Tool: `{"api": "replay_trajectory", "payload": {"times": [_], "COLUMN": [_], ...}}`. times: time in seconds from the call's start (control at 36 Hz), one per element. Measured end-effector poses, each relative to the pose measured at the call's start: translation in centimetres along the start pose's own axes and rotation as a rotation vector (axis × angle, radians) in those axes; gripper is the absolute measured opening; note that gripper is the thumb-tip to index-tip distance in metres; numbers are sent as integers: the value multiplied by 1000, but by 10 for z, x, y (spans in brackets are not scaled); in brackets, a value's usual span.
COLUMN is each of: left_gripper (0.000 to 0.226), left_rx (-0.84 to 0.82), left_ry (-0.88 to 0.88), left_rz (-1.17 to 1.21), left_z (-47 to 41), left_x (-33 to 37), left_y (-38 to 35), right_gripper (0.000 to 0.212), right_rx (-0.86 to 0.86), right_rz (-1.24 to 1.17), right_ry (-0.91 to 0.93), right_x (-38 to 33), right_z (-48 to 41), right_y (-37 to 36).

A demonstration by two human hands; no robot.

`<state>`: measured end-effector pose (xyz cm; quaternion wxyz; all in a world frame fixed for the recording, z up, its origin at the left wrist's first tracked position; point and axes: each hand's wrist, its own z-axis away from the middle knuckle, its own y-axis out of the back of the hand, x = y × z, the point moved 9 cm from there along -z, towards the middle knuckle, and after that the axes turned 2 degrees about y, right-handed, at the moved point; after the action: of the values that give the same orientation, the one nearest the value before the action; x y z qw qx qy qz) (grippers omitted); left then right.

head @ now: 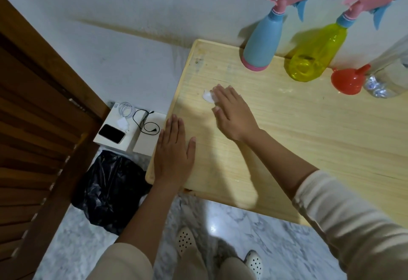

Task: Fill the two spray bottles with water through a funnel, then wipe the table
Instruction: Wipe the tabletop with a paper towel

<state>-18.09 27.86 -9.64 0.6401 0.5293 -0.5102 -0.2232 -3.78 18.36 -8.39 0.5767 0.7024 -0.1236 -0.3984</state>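
The counter (309,129), pale wood, was taken as landmark. At its far edge, against the wall, two spray bottles were seen standing: a blue bottle (263,41) with a pink base toward the far-left corner, and a yellow bottle (313,55) just right of it; whether the two touched could not be told. Both carried pink-and-blue trigger heads. No water level could be read in the blue bottle; the yellow bottle was see-through, but its level could not be told either. A red funnel (348,81) was seen on the counter just right of the yellow bottle, mouth toward the camera and spout raised toward the back. A clear plastic bottle (388,74) was seen right beside the funnel, cut off by the frame edge.

The right hand (231,112) was laid flat, fingers spread, on the left half of the counter, pressed on a small white wad (208,97) that showed only past the fingertips. The left hand (174,151) was rested open, palm down, over the counter's left edge, nothing held.

Off the counter's left edge, a low white box (119,129) was noted, bearing a phone (112,133) and coiled cables (136,116). A black bag (110,187) was noted on the marble floor below it.
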Motion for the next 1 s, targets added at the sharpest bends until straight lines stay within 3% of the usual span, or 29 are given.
{"api": "replay_trajectory", "payload": {"times": [0.19, 0.31, 0.53, 0.86, 1.0], "left_gripper": [73, 74, 77, 79, 72], "left_rx": [-20, -28, -39, -43, -47], "left_ry": [1, 1, 18, 109, 208], "left_rz": [-9, -16, -33, -76, -86], "left_z": [1, 1, 2, 36, 59], "left_x": [-1, -1, 0, 6, 28], "left_y": [-1, -1, 0, -6, -12], "right_gripper": [45, 49, 61, 49, 52], "right_rx": [122, 86, -18, -34, -144], "right_rz": [67, 89, 144, 100, 147], "right_ry": [-136, -126, 31, 355, 416], "right_x": [-12, -15, -26, -27, 6], "right_z": [6, 9, 32, 98, 135], "right_y": [-1, -8, -16, -16, -3]}}
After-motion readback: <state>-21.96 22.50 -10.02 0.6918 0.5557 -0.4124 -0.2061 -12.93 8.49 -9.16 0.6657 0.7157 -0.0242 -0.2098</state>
